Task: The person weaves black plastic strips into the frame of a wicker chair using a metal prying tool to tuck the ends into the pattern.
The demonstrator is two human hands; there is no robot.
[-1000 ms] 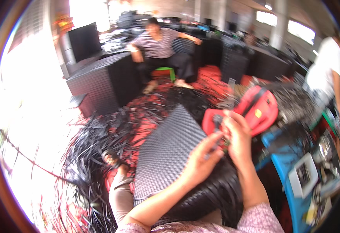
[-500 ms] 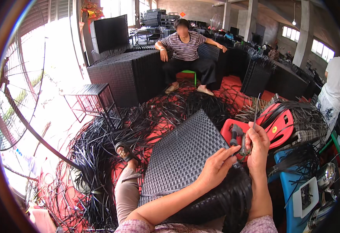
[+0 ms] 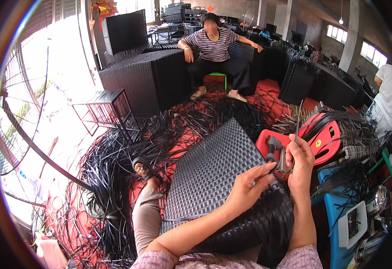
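Note:
A large black woven panel [image 3: 209, 172] rests over my lap, its checkered weave of flat strips facing up. My right hand [image 3: 300, 168] is closed around a narrow black strip [image 3: 299, 119], whose free end sticks upward past the fingers. Beside it, over the panel's right edge, my left hand [image 3: 249, 186] pinches what looks like the lower part of the same strip between thumb and fingers. The exact grip there is small and partly hidden. A dark-handled hammer-like tool [image 3: 273, 148] lies on a red plastic stool just beyond my hands.
Heaps of loose black strips [image 3: 111, 193] cover the red floor at left. A person [image 3: 214, 49] sits facing me before stacked woven panels [image 3: 135, 87]. At right are a red chair [image 3: 326, 139], a blue stool [image 3: 332, 215] with a white tray [image 3: 352, 226], and another person [image 3: 391, 96].
My hands stay at nearly the same spot with the strip, the right one shifting slightly. The view has tilted a little. The person at right has leaned or shifted.

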